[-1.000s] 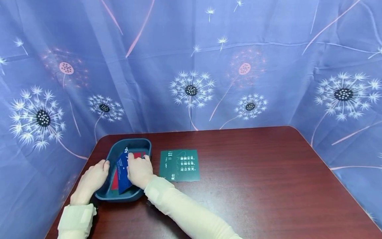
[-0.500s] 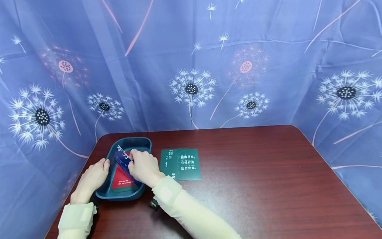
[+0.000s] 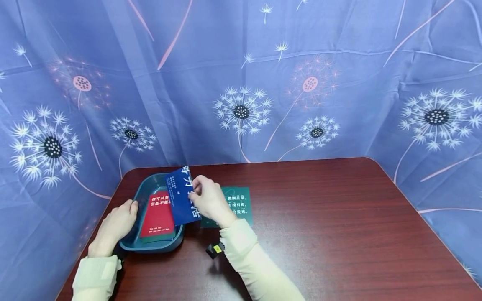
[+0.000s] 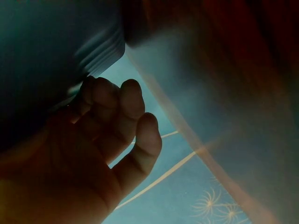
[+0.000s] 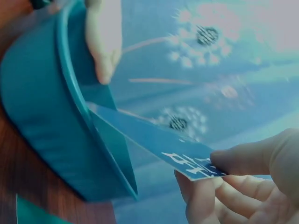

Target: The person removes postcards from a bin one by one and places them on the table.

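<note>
My right hand [image 3: 211, 200] pinches a blue card [image 3: 181, 198] with white lettering between thumb and fingers, above the right rim of a dark teal tray [image 3: 150, 249]. In the right wrist view, the blue card [image 5: 149, 135] slants away from the thumb and fingertips, its far end overlapping the tray rim. My left hand [image 3: 116, 225] holds the tray's left rim; in the left wrist view its curled fingers [image 4: 133, 100] lie beside the tray wall. Inside the tray lies a red card [image 3: 158, 215] with white writing, a green card [image 3: 158, 238] showing beneath it.
A green card [image 3: 241, 200] with white characters lies on the reddish-brown table [image 3: 339, 217] right of the tray, partly hidden behind my right hand. A blue curtain [image 3: 278, 83] with dandelion prints hangs behind and at both sides of the table.
My right hand has lifted the blue card out of the tray and moved right with it, uncovering more of the red card. The left hand stays at the tray's rim.
</note>
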`<state>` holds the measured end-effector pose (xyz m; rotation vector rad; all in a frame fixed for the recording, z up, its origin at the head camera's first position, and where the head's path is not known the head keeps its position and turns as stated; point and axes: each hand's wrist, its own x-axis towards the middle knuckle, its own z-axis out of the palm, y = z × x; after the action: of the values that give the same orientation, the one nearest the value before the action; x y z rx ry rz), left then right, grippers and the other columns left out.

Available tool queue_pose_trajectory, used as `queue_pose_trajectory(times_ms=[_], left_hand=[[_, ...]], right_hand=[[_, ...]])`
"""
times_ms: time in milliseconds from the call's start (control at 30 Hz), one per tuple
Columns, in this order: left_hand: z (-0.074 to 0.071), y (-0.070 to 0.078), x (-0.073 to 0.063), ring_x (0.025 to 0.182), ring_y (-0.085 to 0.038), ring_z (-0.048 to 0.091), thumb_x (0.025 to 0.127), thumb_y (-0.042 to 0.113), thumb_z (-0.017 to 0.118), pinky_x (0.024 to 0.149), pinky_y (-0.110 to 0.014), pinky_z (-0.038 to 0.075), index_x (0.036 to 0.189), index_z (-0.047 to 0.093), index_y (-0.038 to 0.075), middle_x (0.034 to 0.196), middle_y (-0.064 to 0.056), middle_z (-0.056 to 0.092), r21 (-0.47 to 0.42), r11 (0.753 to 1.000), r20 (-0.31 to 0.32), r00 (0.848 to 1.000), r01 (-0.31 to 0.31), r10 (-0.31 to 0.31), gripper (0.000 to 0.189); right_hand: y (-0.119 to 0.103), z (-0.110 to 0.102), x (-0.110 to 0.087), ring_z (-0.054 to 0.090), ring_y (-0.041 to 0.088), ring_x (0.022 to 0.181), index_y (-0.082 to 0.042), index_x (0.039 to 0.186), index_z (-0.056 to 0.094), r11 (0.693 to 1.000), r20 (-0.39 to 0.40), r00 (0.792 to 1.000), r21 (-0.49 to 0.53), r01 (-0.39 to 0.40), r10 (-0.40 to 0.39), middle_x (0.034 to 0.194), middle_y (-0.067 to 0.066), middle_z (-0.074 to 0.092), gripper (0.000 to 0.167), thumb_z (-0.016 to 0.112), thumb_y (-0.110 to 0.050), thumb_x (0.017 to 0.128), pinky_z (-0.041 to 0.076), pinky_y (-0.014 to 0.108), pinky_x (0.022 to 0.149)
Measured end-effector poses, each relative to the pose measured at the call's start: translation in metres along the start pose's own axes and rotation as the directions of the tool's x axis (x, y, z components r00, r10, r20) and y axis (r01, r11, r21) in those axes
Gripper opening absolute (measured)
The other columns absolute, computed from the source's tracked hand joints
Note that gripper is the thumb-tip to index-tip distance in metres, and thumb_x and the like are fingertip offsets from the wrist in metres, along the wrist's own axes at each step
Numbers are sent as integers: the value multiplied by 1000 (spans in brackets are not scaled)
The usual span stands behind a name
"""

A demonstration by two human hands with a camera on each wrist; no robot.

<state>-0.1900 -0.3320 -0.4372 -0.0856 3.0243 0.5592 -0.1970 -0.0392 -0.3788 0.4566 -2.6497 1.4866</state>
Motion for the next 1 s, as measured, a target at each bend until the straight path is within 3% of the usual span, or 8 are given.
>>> queue_pose_trajectory(times_ms=[200, 367, 567, 833, 1000], left_hand=[[0, -1, 0, 78, -36, 60, 106, 36, 31, 67, -54, 49, 108, 52, -1, 85, -22, 59, 5, 1000, -6, 1000, -11, 11, 42], [1, 0, 1, 81, -39, 60, 106, 37, 30, 72, -59, 49, 113, 52, -3, 93, -27, 60, 4, 1000, -5, 1000, -20, 20, 46], [0, -1, 1, 82, -42, 60, 106, 38, 29, 70, -59, 47, 111, 52, -2, 95, -30, 59, 3, 1000, -14, 1000, -24, 24, 47], [1, -2, -3, 76, -36, 58, 106, 38, 27, 64, -52, 47, 104, 52, -1, 82, -20, 57, -6, 1000, 2, 1000, -17, 17, 46], [0, 0, -3, 77, -37, 58, 106, 38, 28, 66, -55, 48, 108, 51, -3, 86, -24, 58, -4, 999, -14, 999, -32, 31, 47]], right_hand=[[21, -19, -5, 56, 14, 52, -11, 95, 57, 977, 16, 992, 172, -123, 122, 78, -1, 62, 15, 71, -10, 89, 49, 27, 53], [35, -28, -8, 61, 17, 57, -8, 97, 57, 947, 25, 984, 269, -177, 177, 78, 4, 61, 15, 70, -7, 90, 55, 34, 53], [51, -36, -11, 59, 21, 53, -5, 97, 57, 923, 19, 976, 322, -211, 217, 74, 5, 58, 13, 69, -5, 91, 55, 42, 54], [78, -51, -15, 51, 18, 46, 1, 96, 56, 895, -9, 955, 353, -274, 296, 70, 5, 58, 14, 67, -2, 89, 49, 30, 45], [92, -63, -16, 55, 19, 53, 0, 99, 56, 879, -4, 933, 335, -338, 361, 74, 9, 60, 15, 67, -4, 90, 50, 31, 49]])
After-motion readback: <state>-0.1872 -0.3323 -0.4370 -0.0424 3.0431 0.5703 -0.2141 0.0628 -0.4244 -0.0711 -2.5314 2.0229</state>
